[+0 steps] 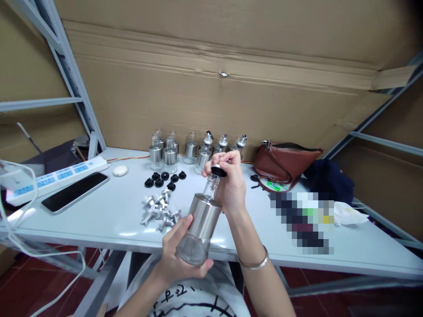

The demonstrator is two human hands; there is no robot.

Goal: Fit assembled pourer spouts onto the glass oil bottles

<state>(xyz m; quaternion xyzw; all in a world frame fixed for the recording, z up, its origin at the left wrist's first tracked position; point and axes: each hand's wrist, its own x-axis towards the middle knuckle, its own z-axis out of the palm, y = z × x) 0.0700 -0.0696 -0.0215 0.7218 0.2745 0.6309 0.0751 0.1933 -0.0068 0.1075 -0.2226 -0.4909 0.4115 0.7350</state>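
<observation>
A glass bottle with a steel sleeve point(204, 215) is tilted in front of me, its neck leaning up and to the right. My left hand point(180, 251) is wrapped round its lower glass part. At the mouth, my right hand point(231, 180) grips a pourer top with a black stopper point(218, 171); whether the stopper sits inside the neck I cannot tell. Left of the bottle lie several black stoppers point(159, 182) and a heap of silver pourer spouts point(161, 211). Behind stand several sleeved bottles without tops point(170, 156) and three with pourers point(208, 140).
A power strip point(59, 178), a phone point(76, 192) and a white round disc point(120, 171) lie at the left. On the right are a brown bag point(280, 165), dark cloth point(330, 180) and white tissue point(350, 213). Cardboard point(211, 105) walls the table's back.
</observation>
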